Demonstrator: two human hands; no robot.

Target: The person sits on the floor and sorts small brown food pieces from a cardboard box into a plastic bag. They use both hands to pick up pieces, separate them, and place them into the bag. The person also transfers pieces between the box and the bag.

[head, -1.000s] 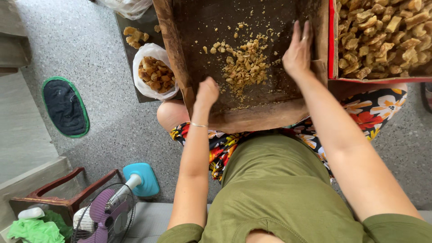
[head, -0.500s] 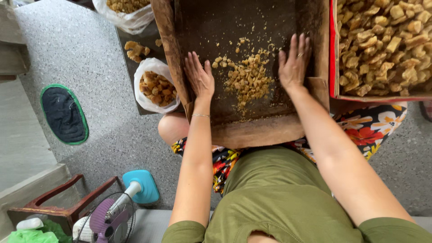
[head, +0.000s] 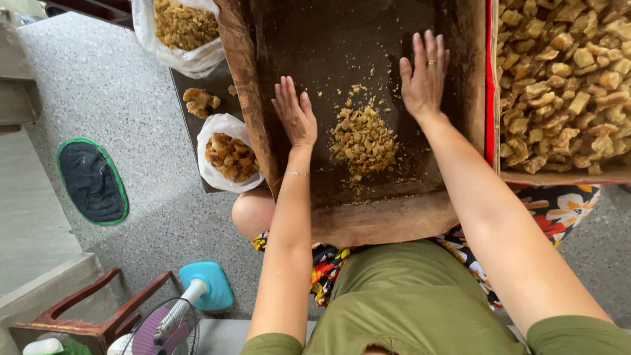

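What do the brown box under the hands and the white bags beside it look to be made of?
Brown box: looks like cardboard, matte with dark, greasy-looking stains; its walls are soft and bent at the edges. White bags: thin plastic film, slightly glossy and translucent, rolled at the rim and wrinkled. The left hand and right hand lie flat on the box floor either side of the crumb pile.

Cardboard tray [head: 407,217]: dark brown, oil-stained. Crumb pile [head: 363,139]: golden brown. Box [head: 491,98]: red wall, tan-yellow chunks [head: 565,72]. Bags [head: 217,128]: white. Shirt [head: 407,302]: olive green. Skirt [head: 559,210]: black, red-orange floral pattern. Mat [head: 92,181]: dark blue, green border. Floor [head: 105,85]: grey speckled.
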